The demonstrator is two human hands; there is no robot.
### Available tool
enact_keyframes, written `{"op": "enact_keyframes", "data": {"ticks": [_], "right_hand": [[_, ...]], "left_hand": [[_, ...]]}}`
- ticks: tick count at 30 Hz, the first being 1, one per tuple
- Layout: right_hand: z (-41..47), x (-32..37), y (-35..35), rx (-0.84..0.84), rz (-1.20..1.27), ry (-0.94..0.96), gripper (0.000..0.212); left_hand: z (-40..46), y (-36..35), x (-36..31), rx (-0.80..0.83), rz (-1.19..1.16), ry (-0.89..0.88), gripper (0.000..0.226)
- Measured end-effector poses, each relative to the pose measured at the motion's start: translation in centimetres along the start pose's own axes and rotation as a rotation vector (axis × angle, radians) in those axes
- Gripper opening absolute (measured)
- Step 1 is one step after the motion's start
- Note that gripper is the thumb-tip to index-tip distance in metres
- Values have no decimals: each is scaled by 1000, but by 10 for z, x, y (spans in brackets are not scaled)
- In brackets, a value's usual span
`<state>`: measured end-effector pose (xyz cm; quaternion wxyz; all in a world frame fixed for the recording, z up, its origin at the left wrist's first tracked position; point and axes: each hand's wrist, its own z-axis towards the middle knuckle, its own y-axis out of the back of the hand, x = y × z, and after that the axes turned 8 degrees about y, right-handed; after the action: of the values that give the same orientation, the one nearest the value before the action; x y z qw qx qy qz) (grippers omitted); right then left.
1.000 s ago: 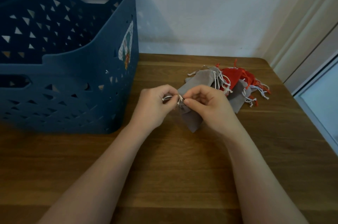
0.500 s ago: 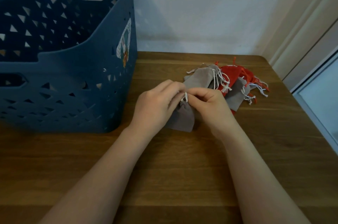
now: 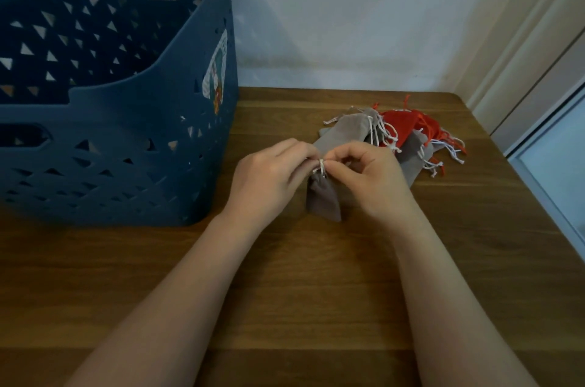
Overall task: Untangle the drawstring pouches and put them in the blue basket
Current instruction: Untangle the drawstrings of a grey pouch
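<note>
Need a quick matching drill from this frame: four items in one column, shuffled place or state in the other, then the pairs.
Items:
1. blue plastic basket with triangle holes
2. grey fabric drawstring pouch
3. red fabric pouches
4. white drawstring cord

Descriptions:
A. hangs down between both hands
B. stands at the table's left side
C. pinched by left hand and right hand
D. lie in the tangled pile at the back right

Pairs: 1-B, 2-A, 3-D, 4-C
</note>
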<state>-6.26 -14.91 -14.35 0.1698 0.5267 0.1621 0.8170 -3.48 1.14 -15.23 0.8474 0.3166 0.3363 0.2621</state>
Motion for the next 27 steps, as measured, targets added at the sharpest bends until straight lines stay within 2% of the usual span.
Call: {"op": "enact_keyframes", "data": {"ticks": [3,6,9,11,14,16,17,20,24,25,27], "right_hand": [[0,3,-4,28,-383,165,4],[0,5,-8,136,-527,136,8],[2,5,-8,224,-487,30,15],[2,6,-8,168,-499,59,20],[1,9,-6,100,-466,80,19],[0,9,-5,96,-455,90,14],[0,8,-5,86,-427,97,13],[-1,4,-7,40,-213,55,2],[-1,0,-9,82,-31,-55,37],[0,0,-9,79,7,-56,37],[0,0,-9,98,47,-27,25]], "left_hand": [[0,0,-1,29,3,4,15],[-2,-1,0,63,-7,6,16],[-1,-3,0,96,8,-19,19],[0,-3,-1,106,-52,13,18],[2,-1,-7,98,-323,267,6],[2,-1,-6,80,-439,420,13],[2,-1,-5,66,-440,442,15],[1,-1,-2,58,-392,389,9],[0,-3,-1,43,-321,267,3],[-1,-3,-1,41,-309,230,3],[0,0,0,33,-291,176,6]]}}
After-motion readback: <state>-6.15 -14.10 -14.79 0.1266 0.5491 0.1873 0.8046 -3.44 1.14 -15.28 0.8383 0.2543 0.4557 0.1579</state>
